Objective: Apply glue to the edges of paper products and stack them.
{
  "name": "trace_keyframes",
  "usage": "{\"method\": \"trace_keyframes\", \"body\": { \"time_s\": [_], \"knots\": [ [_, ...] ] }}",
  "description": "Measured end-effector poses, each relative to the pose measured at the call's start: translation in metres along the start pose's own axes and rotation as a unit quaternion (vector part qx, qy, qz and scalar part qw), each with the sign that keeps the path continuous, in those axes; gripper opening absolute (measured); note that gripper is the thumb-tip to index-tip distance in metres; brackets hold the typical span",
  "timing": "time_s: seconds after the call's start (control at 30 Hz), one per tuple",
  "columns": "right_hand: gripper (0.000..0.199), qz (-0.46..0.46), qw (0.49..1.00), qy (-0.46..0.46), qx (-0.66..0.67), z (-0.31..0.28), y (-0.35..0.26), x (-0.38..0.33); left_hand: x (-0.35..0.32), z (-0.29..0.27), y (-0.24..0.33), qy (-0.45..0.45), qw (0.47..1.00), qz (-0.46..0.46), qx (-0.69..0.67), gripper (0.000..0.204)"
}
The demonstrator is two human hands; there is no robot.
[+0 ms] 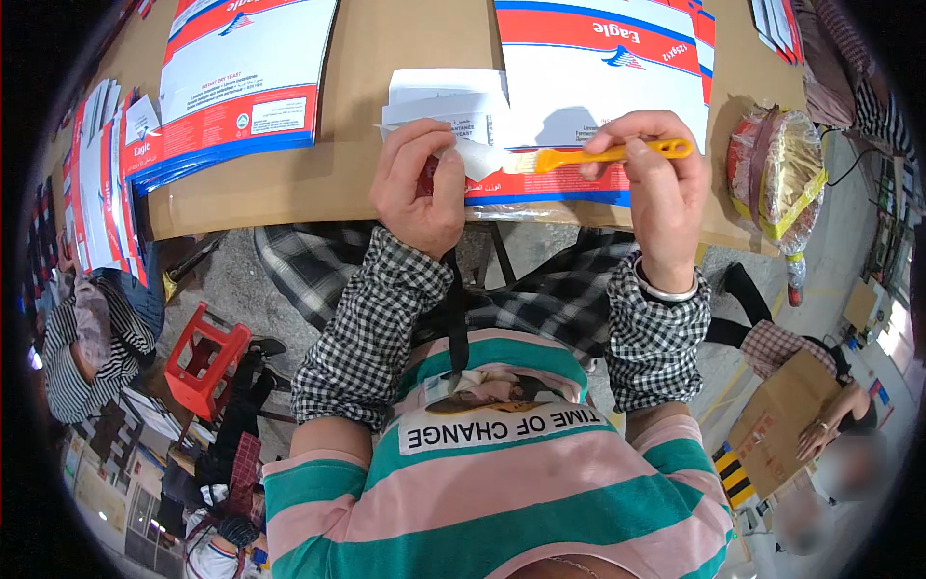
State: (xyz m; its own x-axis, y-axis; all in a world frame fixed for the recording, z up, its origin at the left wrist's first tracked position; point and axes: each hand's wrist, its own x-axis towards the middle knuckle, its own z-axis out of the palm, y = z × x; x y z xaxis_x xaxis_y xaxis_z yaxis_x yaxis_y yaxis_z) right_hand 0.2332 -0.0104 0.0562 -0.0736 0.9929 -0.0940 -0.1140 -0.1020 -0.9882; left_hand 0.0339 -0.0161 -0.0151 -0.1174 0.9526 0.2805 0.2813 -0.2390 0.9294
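Observation:
My right hand (664, 198) grips a yellow-handled brush (569, 158) between thumb and fingers, its pale bristles pointing left. Those bristles meet or lie just over a small white paper slip (479, 157), which my left hand (421, 193) pinches between thumb and fingers. Under both hands lies a stack of flat printed cardboard sheets (579, 92) in white, red and blue. Next to it, beyond my left fingers, sits a small pile of white papers (446, 85). The underside of the slip is hidden.
Another stack of printed sheets (246, 72) lies on the brown cardboard-covered table (395, 29) at the left. A plastic-wrapped bundle (779, 179) sits at the right edge. A red stool (204, 359) stands lower left. A person at the right handles a cardboard box (786, 425).

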Motion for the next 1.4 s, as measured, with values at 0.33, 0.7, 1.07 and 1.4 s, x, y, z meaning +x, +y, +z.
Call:
{"method": "trace_keyframes", "body": {
  "time_s": [0.33, 0.7, 1.07, 1.4],
  "knots": [
    [0.014, -0.022, 1.000, 0.005, 0.008, -0.002, -0.002, -0.002, -0.001, -0.001, 0.004, -0.012, 1.000, -0.022, -0.006, 0.013],
    [0.014, -0.023, 0.999, 0.026, 0.016, -0.001, -0.003, 0.000, -0.001, 0.000, 0.003, -0.012, 1.000, -0.013, -0.003, 0.013],
    [0.013, -0.013, 0.993, 0.105, 0.041, 0.001, 0.009, 0.014, -0.002, -0.002, 0.001, -0.010, 1.000, -0.004, -0.011, 0.014],
    [0.018, 0.046, 0.988, 0.138, 0.055, 0.004, 0.023, 0.023, -0.003, -0.002, 0.000, -0.012, 1.000, -0.002, -0.006, 0.014]
  ]
}}
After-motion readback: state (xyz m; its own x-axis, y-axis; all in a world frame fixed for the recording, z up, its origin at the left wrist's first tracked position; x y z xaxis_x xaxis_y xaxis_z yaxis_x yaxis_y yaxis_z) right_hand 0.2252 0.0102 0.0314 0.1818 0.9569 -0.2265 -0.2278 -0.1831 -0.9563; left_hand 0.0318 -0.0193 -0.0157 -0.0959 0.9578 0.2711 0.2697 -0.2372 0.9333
